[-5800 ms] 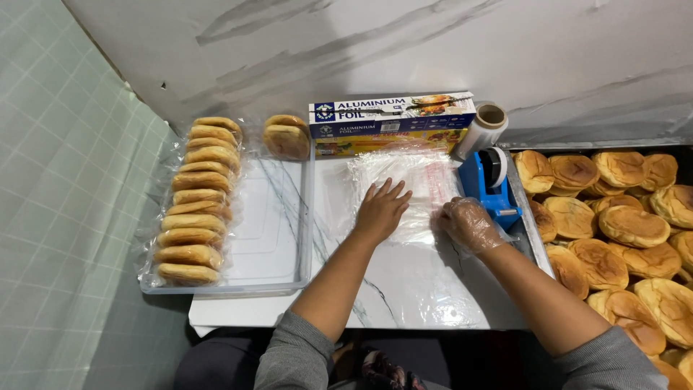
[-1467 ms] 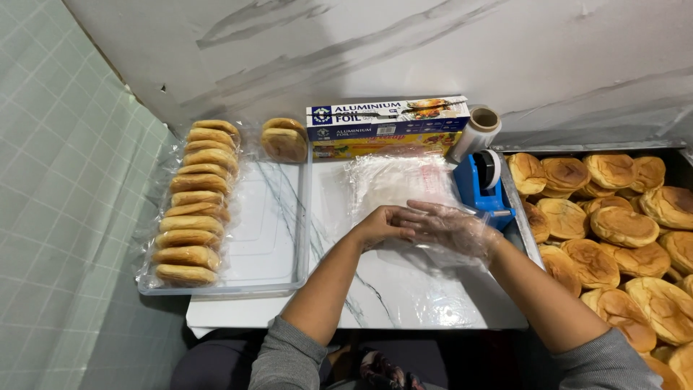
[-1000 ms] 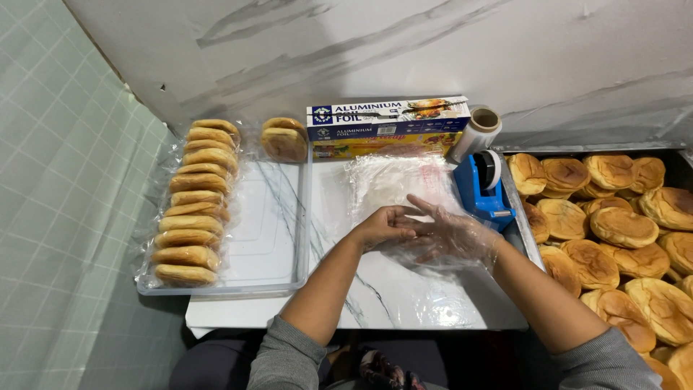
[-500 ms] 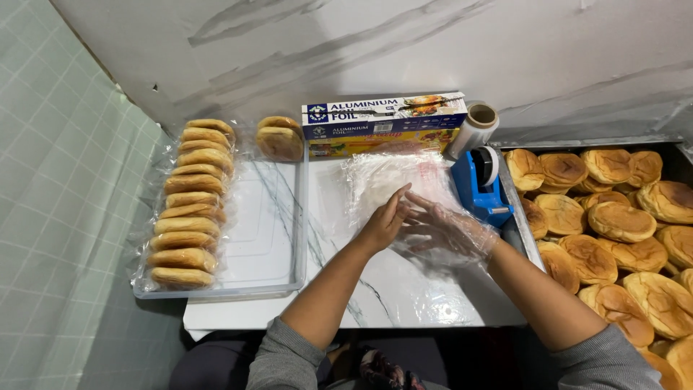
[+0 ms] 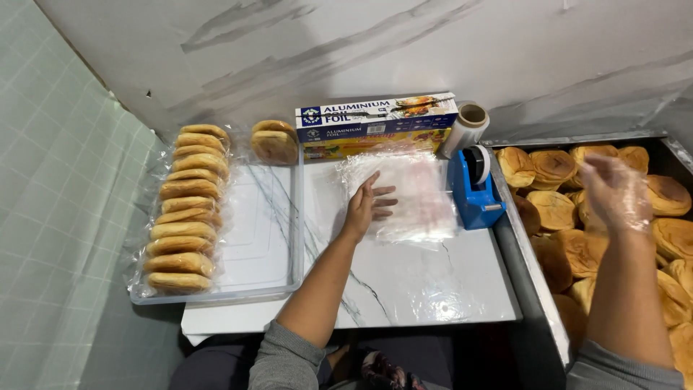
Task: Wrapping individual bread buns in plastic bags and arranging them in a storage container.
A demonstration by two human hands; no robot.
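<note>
- Two hands: left hand (image 5: 366,208) lies flat, grip released, pinning the bags (image 5: 411,195) on the bench (image 5: 404,282).
- Gloved right hand (image 5: 612,191), grip released, hovers over buns (image 5: 552,209).

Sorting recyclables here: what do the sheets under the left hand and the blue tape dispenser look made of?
The sheets look like thin clear plastic film: see-through, crinkled, glossy. The blue tape dispenser looks like moulded hard plastic, smooth with a slight sheen, though its core is unseen.

Foil box (image 5: 375,119) at wall, film roll (image 5: 465,126) beside it, blue tape dispenser (image 5: 473,189), wrapped buns (image 5: 184,206) in clear tray (image 5: 274,285).
</note>
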